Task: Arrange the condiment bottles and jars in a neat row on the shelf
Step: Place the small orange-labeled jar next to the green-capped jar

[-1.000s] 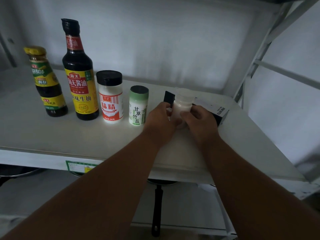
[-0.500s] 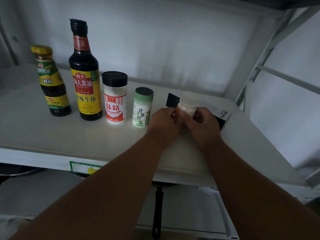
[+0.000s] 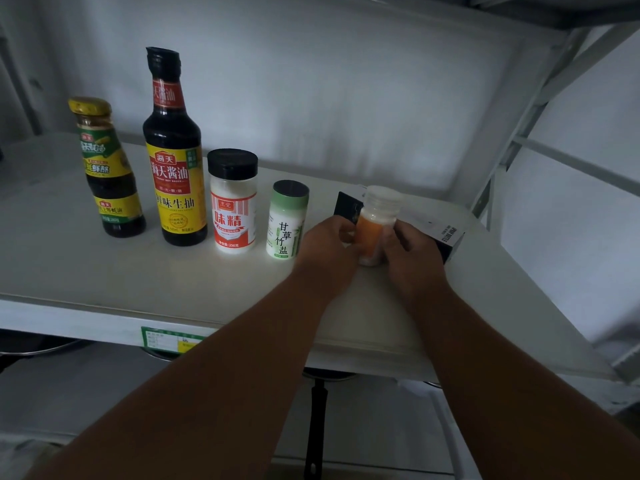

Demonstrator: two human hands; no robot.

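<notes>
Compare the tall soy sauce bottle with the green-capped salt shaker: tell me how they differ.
The soy sauce bottle is the tallest in the row; the salt shaker is much shorter. The bottle is dark with a narrow neck and a yellow and red label; the shaker is a straight white cylinder with a pale green top band and a dark lid. Both stand upright on the shelf, untouched by either hand.

Both hands hold a small white jar [image 3: 375, 223] with an orange label upright on the shelf [image 3: 104, 271]: left hand [image 3: 327, 245] on its left side, right hand [image 3: 412, 249] on its right. Left of it stand four containers in a row: salt shaker [image 3: 286, 220], MSG jar [image 3: 232, 200], soy sauce bottle [image 3: 175, 154] and oyster sauce bottle [image 3: 107, 168] (far left). A black box [image 3: 450, 237] lies behind the jar.
</notes>
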